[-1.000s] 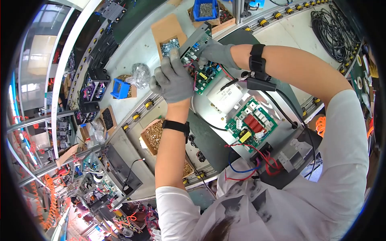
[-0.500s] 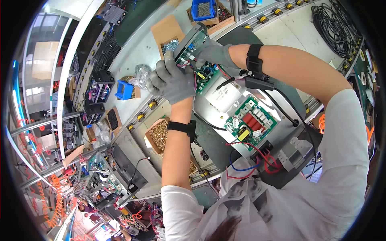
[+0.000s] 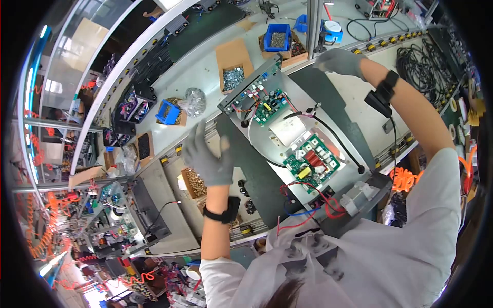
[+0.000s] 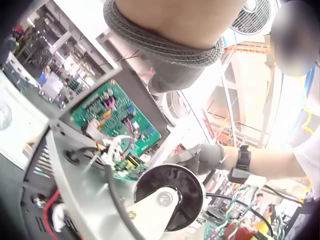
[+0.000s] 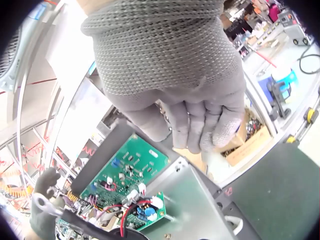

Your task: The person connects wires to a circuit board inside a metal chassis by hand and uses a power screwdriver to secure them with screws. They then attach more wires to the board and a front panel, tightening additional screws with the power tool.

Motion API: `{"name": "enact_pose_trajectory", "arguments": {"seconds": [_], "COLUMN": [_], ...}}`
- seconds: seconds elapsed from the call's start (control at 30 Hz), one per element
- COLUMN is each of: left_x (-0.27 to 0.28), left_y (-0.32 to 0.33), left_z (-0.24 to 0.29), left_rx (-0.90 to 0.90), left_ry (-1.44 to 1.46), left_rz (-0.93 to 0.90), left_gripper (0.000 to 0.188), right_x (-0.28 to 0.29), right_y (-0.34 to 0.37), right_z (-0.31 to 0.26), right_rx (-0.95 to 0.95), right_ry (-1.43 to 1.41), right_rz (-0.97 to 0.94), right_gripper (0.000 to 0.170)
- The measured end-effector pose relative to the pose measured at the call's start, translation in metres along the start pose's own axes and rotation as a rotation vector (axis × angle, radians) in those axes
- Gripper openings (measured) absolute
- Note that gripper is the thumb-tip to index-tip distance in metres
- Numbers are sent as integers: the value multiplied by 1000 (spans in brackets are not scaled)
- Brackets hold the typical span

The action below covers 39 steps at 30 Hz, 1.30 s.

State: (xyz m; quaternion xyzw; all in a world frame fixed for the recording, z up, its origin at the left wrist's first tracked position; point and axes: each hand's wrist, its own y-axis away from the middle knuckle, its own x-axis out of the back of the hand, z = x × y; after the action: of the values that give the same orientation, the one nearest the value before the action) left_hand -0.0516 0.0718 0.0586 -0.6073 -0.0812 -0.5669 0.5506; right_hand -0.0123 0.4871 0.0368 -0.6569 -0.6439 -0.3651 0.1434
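Note:
An unfinished electrical unit, an uncovered metal chassis point(image 3: 334, 137), lies in front of the person. Its upright front panel point(image 3: 251, 84) carries a green circuit board point(image 5: 131, 167). Inside stand a white cylinder point(image 3: 287, 129) and a second green board point(image 3: 311, 163) with red parts. The grey-gloved left hand point(image 3: 209, 156) hovers left of the chassis, fingers spread, holding nothing. Beyond the chassis's far right side is the gloved right hand point(image 3: 341, 63); in the right wrist view its fingers point(image 5: 180, 127) hang loosely bent, with nothing seen in them.
A cardboard box of screws point(image 3: 233, 77) and a blue bin point(image 3: 277, 38) stand beyond the panel. A smaller blue bin point(image 3: 168, 112) and a clear plastic bag point(image 3: 193, 102) lie at left. Coiled black cables point(image 3: 423, 66) are at right. Red and blue wires point(image 3: 328, 203) trail at the near end.
Both hands have come away from the front panel: the left back toward the person, the right out to the right. The head view has shifted, and the panel stays on the chassis.

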Motion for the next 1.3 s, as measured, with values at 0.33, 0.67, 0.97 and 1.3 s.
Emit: {"name": "enact_pose_trajectory", "arguments": {"seconds": [0.33,0.67,0.97,1.3], "left_x": [-2,11,5,9], "left_y": [197,213,213,200], "left_z": [-19,19,21,18], "left_rx": [328,90,191,-150], "left_ry": [451,791,1299,1133], "left_rz": [-317,-882,-1476,-1338], "left_gripper": [53,56,35,36], "right_x": [-66,-80,-208,-209], "right_y": [167,250,343,303], "right_z": [-72,-83,-80,-102], "right_rx": [-242,-357,-343,-425], "right_ry": [617,268,10,-790], "right_rz": [-480,208,859,861], "right_gripper": [57,41,88,69]}}
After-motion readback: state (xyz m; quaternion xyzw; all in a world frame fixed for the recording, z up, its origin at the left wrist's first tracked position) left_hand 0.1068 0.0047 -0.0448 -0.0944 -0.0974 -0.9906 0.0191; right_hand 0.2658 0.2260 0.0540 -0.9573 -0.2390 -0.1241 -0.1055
